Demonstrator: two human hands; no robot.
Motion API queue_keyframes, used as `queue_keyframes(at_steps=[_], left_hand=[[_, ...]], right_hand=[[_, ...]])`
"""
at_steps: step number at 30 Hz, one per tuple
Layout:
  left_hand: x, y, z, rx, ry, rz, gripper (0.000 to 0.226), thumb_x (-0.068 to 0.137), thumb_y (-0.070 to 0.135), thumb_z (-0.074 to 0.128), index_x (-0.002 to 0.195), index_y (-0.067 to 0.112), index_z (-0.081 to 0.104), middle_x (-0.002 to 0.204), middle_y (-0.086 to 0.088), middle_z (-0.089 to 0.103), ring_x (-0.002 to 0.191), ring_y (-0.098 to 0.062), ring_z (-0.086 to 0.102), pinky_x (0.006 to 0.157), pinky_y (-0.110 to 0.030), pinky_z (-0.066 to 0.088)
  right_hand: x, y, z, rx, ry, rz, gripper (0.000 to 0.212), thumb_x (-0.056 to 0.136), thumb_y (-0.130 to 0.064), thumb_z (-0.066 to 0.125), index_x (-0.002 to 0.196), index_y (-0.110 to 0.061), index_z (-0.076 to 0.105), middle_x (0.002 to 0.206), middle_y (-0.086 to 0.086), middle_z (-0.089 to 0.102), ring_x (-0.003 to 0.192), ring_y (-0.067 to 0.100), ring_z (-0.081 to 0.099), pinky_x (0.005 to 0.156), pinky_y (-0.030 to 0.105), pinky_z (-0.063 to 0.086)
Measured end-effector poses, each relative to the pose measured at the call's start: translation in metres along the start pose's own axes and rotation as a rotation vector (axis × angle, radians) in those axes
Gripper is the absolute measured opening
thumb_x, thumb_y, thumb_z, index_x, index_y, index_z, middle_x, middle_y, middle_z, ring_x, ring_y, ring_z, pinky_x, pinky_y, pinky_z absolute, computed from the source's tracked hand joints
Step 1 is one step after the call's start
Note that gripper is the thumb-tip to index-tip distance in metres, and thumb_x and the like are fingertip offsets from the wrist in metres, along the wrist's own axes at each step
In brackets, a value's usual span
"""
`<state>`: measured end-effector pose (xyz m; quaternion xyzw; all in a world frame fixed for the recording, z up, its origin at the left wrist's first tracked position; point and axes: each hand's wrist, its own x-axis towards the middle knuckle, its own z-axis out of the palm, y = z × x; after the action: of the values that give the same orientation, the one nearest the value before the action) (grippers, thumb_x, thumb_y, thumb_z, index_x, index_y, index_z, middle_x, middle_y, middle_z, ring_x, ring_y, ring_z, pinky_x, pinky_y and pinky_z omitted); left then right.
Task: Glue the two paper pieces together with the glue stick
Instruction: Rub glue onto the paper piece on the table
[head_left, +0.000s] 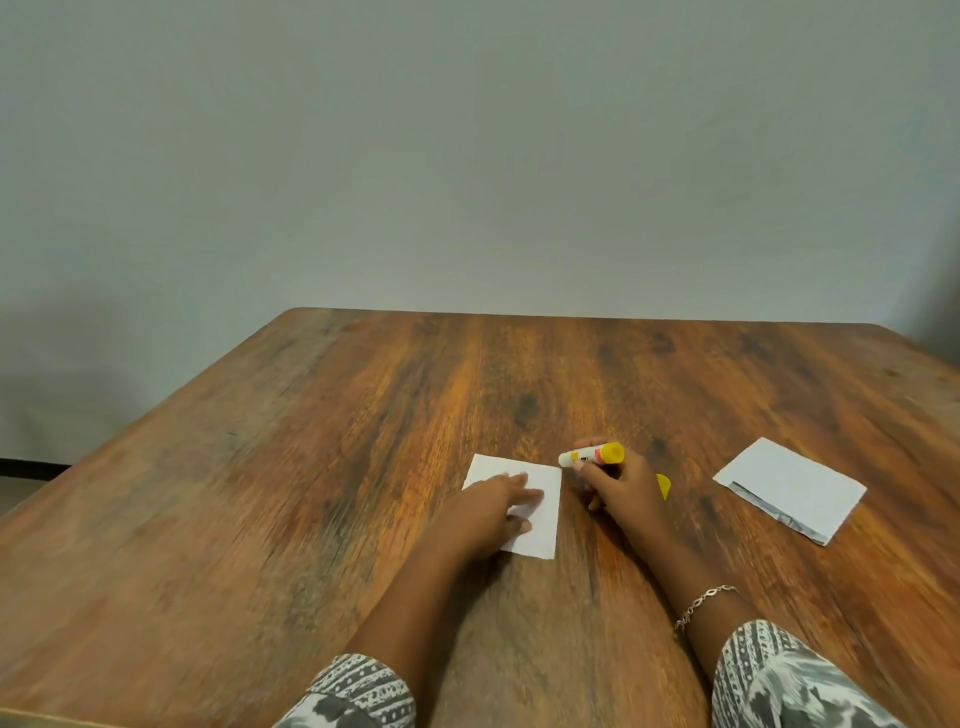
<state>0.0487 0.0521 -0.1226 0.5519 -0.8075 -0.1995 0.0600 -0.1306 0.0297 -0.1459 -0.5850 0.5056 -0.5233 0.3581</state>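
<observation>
A small white paper square (540, 491) lies on the wooden table (363, 441) in front of me. My left hand (493, 506) rests flat on it with straight fingers. My right hand (621, 486) grips an uncapped glue stick (592, 455), yellow at its base, with the white tip pointing left just past the paper's top right corner. A second white paper piece (792, 486), with a printed underside showing along its near edge, lies to the right. The yellow cap (663, 486) sits on the table just right of my right hand.
A plain grey wall (467, 156) stands behind the table's far edge. The table's left edge runs diagonally toward me. A bracelet (701, 605) circles my right wrist.
</observation>
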Motion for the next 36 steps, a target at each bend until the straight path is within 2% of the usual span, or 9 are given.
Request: queue_keyframes(at_steps=[7, 13, 18, 22, 26, 29, 32, 36], left_hand=[[0.016, -0.001, 0.007, 0.066, 0.074, -0.053, 0.046, 0.097, 0.030, 0.039, 0.142, 0.029, 0.027, 0.155, 0.004, 0.015, 0.142, -0.019, 0.013, 0.112, -0.045, 0.020], [0.019, -0.003, 0.010, 0.029, 0.089, -0.070, 0.047, 0.097, 0.030, 0.041, 0.141, 0.029, 0.028, 0.155, 0.004, 0.016, 0.142, -0.019, 0.013, 0.113, -0.047, 0.017], [0.020, -0.003, 0.014, 0.013, 0.119, -0.069, 0.046, 0.096, 0.029, 0.041, 0.141, 0.029, 0.029, 0.155, 0.003, 0.018, 0.142, -0.020, 0.014, 0.113, -0.048, 0.016], [0.021, -0.004, 0.015, 0.010, 0.122, -0.065, 0.046, 0.096, 0.030, 0.042, 0.140, 0.028, 0.030, 0.154, 0.002, 0.020, 0.141, -0.020, 0.015, 0.112, -0.050, 0.016], [0.021, -0.004, 0.014, 0.010, 0.114, -0.062, 0.046, 0.096, 0.030, 0.042, 0.140, 0.028, 0.031, 0.154, 0.002, 0.020, 0.141, -0.021, 0.016, 0.112, -0.051, 0.016], [0.021, -0.004, 0.014, 0.013, 0.116, -0.063, 0.046, 0.096, 0.030, 0.043, 0.140, 0.028, 0.031, 0.154, 0.002, 0.020, 0.141, -0.020, 0.016, 0.112, -0.052, 0.016], [0.020, -0.004, 0.013, 0.004, 0.111, -0.058, 0.045, 0.096, 0.030, 0.042, 0.140, 0.028, 0.032, 0.154, 0.002, 0.020, 0.141, -0.020, 0.016, 0.112, -0.052, 0.014], [0.019, -0.005, 0.012, -0.006, 0.110, -0.060, 0.045, 0.096, 0.030, 0.042, 0.140, 0.029, 0.031, 0.154, 0.002, 0.020, 0.141, -0.020, 0.015, 0.111, -0.052, 0.015]], right_hand=[[0.010, 0.002, 0.004, -0.052, 0.025, -0.016, 0.010, 0.085, -0.011, 0.061, 0.091, -0.018, 0.064, 0.080, 0.000, 0.066, 0.049, -0.004, 0.055, 0.039, 0.013, 0.042], [0.019, 0.008, 0.007, -0.150, 0.003, -0.027, 0.011, 0.085, -0.017, 0.061, 0.095, -0.019, 0.066, 0.086, 0.002, 0.068, 0.059, 0.015, 0.061, 0.044, 0.019, 0.046], [0.021, 0.006, 0.010, -0.227, 0.003, -0.060, 0.012, 0.085, -0.018, 0.060, 0.089, -0.029, 0.062, 0.078, -0.008, 0.067, 0.044, 0.003, 0.056, 0.041, 0.010, 0.041], [0.023, 0.005, 0.012, -0.234, -0.021, -0.081, 0.016, 0.084, -0.017, 0.060, 0.086, -0.033, 0.062, 0.079, -0.005, 0.067, 0.054, 0.014, 0.060, 0.047, 0.020, 0.045], [0.023, 0.003, 0.013, -0.242, -0.019, -0.102, 0.025, 0.083, -0.016, 0.062, 0.078, -0.040, 0.059, 0.074, -0.011, 0.065, 0.059, 0.009, 0.058, 0.053, 0.026, 0.046], [0.023, 0.004, 0.013, -0.243, -0.034, -0.098, 0.023, 0.084, -0.016, 0.062, 0.080, -0.038, 0.059, 0.075, -0.011, 0.064, 0.066, 0.010, 0.058, 0.058, 0.026, 0.046], [0.024, 0.004, 0.013, -0.245, -0.049, -0.086, 0.012, 0.084, -0.016, 0.062, 0.089, -0.026, 0.064, 0.079, -0.003, 0.066, 0.069, 0.015, 0.059, 0.062, 0.030, 0.048], [0.024, 0.002, 0.013, -0.249, -0.066, -0.097, 0.010, 0.084, -0.015, 0.062, 0.091, -0.021, 0.065, 0.080, -0.005, 0.065, 0.071, 0.013, 0.059, 0.064, 0.032, 0.048]])
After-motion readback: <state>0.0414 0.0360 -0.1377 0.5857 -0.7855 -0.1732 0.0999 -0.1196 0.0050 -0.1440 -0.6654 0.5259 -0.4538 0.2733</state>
